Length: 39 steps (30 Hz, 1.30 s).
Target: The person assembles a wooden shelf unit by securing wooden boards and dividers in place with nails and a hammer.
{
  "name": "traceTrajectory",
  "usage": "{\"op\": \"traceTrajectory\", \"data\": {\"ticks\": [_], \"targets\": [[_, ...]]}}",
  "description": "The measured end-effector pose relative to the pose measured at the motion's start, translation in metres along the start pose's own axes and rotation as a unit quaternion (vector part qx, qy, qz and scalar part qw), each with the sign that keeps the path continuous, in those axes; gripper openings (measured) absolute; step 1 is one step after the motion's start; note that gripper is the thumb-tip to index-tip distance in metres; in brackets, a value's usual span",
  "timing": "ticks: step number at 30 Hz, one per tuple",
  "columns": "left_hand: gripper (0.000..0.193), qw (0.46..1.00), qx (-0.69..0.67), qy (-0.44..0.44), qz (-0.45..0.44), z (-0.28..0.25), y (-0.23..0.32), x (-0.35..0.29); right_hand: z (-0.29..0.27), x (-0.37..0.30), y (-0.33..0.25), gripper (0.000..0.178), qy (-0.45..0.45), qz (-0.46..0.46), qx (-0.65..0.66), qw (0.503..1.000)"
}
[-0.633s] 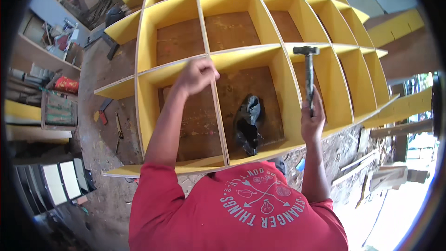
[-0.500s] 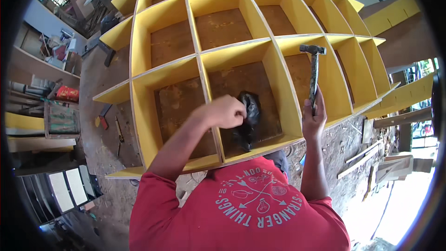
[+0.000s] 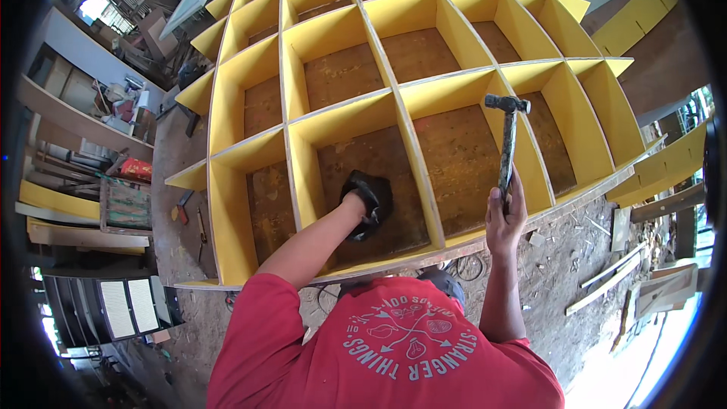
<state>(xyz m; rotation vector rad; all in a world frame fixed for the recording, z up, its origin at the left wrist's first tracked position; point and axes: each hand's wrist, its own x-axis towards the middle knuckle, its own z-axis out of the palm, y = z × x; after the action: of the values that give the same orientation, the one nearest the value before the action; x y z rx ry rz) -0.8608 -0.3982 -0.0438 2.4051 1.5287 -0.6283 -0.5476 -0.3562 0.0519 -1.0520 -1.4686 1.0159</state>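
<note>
My right hand holds a hammer upright by its handle, the dark metal head at the top. My left hand reaches into the mouth of a black plastic bag. The bag hides its fingers, so whether they grip anything does not show. The bag lies in one compartment of a large yellow grid frame made of crossing slotted boards. Brown board shows at the bottom of the compartments.
On the left of the table surface, a tool with a red part and a thin yellow-and-black tool lie beside the frame. Wood strips rest on the littered ground at right. Boards and a red bag stand at left.
My left hand has gone from above the black bag down into its mouth. The view has shifted, and the hammer stays raised in my right hand.
</note>
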Motion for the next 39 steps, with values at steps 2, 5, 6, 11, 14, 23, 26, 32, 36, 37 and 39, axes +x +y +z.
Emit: {"op": "traceTrajectory", "data": {"ticks": [2,5,6,11,14,23,26,32,36,37,39], "targets": [[0.025,1.000,0.020,-0.018,0.000,-0.007,0.005,0.005,-0.025,0.011,0.008,0.056,-0.001,-0.010,-0.023,1.000],[0.021,0.998,0.014,0.045,-0.047,0.019,0.007,0.001,-0.053,0.028,0.003,0.056,-0.028,-0.013,-0.053,0.998],[0.021,0.998,0.016,0.046,-0.046,0.010,0.010,0.003,-0.061,0.034,0.000,0.055,-0.034,-0.010,-0.064,0.997],[0.024,0.995,0.005,-0.032,-0.098,-0.066,0.029,0.000,-0.075,0.065,0.008,0.058,-0.076,-0.055,-0.162,0.982],[0.028,0.990,-0.041,-0.001,-0.134,-0.038,0.023,-0.008,-0.051,0.097,-0.006,0.061,-0.151,-0.107,-0.210,0.960],[0.027,0.845,-0.319,0.065,-0.423,0.040,0.018,-0.060,0.073,0.146,-0.017,0.063,-0.231,-0.216,-0.283,0.905],[0.022,0.894,-0.273,-0.032,-0.355,-0.002,0.015,-0.071,0.081,0.158,0.022,0.063,-0.338,-0.129,-0.414,0.835],[0.018,0.898,-0.280,0.072,-0.332,-0.010,0.011,-0.102,0.091,0.149,-0.005,0.063,-0.308,-0.095,-0.399,0.859],[0.017,0.911,-0.261,0.088,-0.305,-0.033,0.003,-0.112,0.092,0.158,-0.033,0.055,-0.361,-0.041,-0.445,0.819],[0.017,0.908,-0.273,0.107,-0.298,-0.039,-0.001,-0.114,0.089,0.160,-0.029,0.055,-0.336,-0.071,-0.403,0.848],[0.017,0.908,-0.281,0.131,-0.284,-0.058,-0.012,-0.120,0.084,0.156,-0.033,0.054,-0.302,-0.102,-0.363,0.876]]}}
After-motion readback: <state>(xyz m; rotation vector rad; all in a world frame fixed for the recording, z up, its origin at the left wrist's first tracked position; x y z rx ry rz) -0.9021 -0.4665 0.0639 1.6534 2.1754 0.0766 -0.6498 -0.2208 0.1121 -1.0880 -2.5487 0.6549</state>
